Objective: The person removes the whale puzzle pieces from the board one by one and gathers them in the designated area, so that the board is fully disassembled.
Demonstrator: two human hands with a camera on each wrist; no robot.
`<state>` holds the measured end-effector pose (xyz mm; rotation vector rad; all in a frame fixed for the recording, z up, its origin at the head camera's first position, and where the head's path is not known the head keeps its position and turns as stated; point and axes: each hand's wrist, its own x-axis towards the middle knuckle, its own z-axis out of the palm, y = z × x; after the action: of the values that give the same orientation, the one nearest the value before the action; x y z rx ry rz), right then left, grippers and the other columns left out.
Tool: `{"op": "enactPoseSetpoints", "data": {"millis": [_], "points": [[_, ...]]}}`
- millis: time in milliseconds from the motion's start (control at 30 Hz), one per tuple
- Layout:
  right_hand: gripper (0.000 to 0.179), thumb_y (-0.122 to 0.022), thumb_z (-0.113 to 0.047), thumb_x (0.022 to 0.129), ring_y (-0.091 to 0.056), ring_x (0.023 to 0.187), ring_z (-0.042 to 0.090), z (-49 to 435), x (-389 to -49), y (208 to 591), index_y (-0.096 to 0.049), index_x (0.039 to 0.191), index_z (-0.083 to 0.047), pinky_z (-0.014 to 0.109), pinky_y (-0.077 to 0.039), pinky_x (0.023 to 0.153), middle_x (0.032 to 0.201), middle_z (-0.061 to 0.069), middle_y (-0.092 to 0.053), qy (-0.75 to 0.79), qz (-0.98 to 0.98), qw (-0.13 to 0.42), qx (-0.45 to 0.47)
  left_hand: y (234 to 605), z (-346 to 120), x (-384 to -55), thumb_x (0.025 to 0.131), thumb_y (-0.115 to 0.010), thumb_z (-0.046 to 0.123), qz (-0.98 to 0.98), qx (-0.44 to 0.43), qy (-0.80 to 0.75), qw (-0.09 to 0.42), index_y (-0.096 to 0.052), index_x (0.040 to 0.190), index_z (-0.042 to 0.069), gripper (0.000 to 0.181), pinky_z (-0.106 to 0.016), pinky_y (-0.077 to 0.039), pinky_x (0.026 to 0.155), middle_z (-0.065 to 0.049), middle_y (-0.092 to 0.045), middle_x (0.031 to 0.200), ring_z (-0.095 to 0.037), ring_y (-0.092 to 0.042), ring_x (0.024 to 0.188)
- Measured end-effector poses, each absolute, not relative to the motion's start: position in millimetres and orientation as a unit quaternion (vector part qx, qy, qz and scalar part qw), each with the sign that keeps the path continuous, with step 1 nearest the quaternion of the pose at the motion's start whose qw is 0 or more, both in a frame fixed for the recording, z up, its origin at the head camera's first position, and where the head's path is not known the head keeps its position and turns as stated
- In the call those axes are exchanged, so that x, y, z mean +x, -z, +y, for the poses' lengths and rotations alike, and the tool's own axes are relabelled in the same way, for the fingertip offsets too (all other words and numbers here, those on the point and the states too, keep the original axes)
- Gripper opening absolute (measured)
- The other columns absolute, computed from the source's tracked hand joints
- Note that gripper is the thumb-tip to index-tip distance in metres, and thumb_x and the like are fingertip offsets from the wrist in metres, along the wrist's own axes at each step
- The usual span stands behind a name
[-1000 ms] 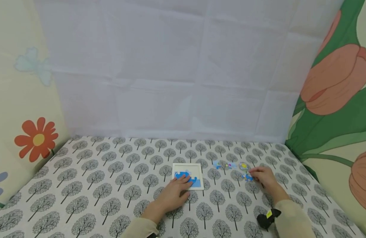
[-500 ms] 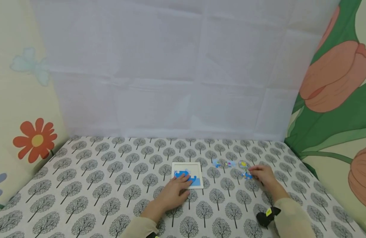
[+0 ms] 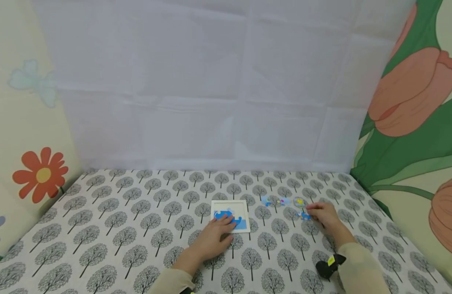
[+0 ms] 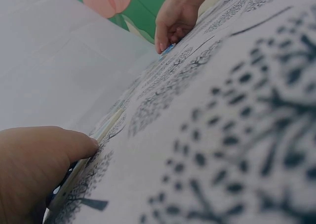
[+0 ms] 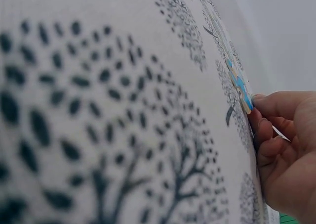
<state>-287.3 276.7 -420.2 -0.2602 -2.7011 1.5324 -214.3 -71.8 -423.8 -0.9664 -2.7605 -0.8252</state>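
Tree-print tablecloth (image 3: 137, 245), left hand (image 3: 214, 241) outstretched palm-down on a white-framed puzzle (image 3: 248, 218), right hand (image 3: 327, 216) pinching a blue piece (image 3: 304, 216)

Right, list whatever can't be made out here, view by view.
Head: the lower-left corner of the white frame, hidden by the left hand; fine print on the loose pieces, too small.
Left wrist: part of the left hand, cut off by the picture's left edge.
Right wrist: the near end of the blue piece, hidden by the right hand.
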Motion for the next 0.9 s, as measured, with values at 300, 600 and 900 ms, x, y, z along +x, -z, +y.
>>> {"op": "enactPoseSetpoints", "data": {"millis": [300,600,900], "points": [[0.019,-0.057,-0.007,0.080,-0.047,0.066,0.017,276.9,-286.6,418.6,-0.061,0.095,0.005,0.028,-0.041,0.055,0.075,0.004,-0.055,-0.490,-0.867,0.007,-0.091,423.3,-74.8,-212.5,0.088,-0.048,0.024,-0.893,-0.338,0.287,0.071,-0.049,0.121,0.000,0.040,-0.047,-0.019,0.099,-0.016,-0.039,0.129,-0.031,-0.030,0.120],[0.023,-0.056,-0.007,0.081,-0.046,0.064,0.017,279.5,-284.6,421.1,-0.060,0.098,0.007,0.028,-0.041,0.054,0.073,0.005,-0.054,-0.511,-0.855,0.007,-0.081,424.9,-72.5,-214.6,0.087,-0.051,0.019,-0.905,-0.319,0.278,0.043,-0.049,0.121,0.001,0.039,-0.047,-0.019,0.099,-0.014,-0.038,0.130,-0.030,-0.028,0.121],[0.029,-0.059,-0.014,0.081,-0.042,0.061,0.017,277.6,-283.0,411.9,-0.058,0.103,0.005,0.027,-0.037,0.054,0.066,0.002,-0.048,-0.537,-0.836,-0.035,-0.106,425.0,-72.7,-214.9,0.086,-0.053,0.019,-0.905,-0.318,0.278,0.044,-0.049,0.121,0.001,0.039,-0.047,-0.019,0.099,-0.013,-0.038,0.130,-0.030,-0.028,0.122]]}}
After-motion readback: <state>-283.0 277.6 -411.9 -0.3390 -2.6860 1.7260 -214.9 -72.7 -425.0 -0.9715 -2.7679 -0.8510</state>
